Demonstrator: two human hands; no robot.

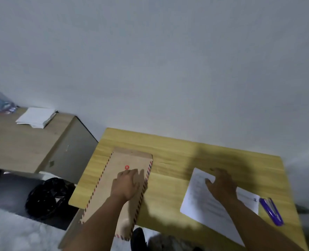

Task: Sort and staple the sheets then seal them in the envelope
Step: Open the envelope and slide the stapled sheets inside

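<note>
The tabletop is narrow, and the brown envelope under the left hand is seen overhanging its near edge; that grip is flat, fingers extended, pressing down without clasping. If pressure is lifted, the envelope could be tipped off. The sheets are pinned beneath the right hand, fingers spread and loosely bent; they could be smeared askew. The purple stapler is left beside that wrist, near the edge, and could be knocked off

We see a yellow wooden table against the wall. On it lie a brown envelope overhanging the near edge, white sheets to the right, and a purple stapler just beside them.
</note>
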